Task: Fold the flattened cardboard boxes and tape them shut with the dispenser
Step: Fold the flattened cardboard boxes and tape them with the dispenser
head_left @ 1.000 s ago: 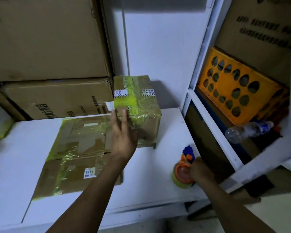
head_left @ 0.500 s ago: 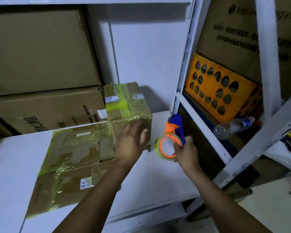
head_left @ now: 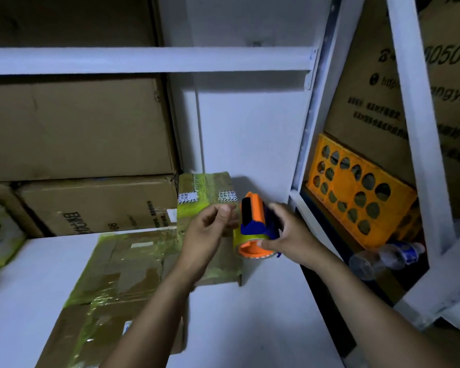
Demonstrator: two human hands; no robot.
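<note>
My right hand (head_left: 290, 235) grips the orange and blue tape dispenser (head_left: 252, 224), holding it in the air above the shelf. My left hand (head_left: 210, 229) is raised just left of the dispenser's front, fingers curled, thumb against forefinger; no tape end is visible between them. Behind both hands a small folded box (head_left: 205, 189) wrapped in yellow-green tape stands upright. A flattened box (head_left: 117, 277) with the same tape lies on the white shelf (head_left: 250, 328), partly under my left forearm.
Large cardboard cartons (head_left: 91, 205) are stacked at the back left. A white shelf post (head_left: 303, 155) stands to the right. Beyond it are an orange crate (head_left: 356, 192) and a plastic bottle (head_left: 385, 256) lying on its side.
My right hand lifted the dispenser off the shelf and brought it up toward the folded box. My left hand left the box and rose to meet the dispenser. The camera tilted upward.
</note>
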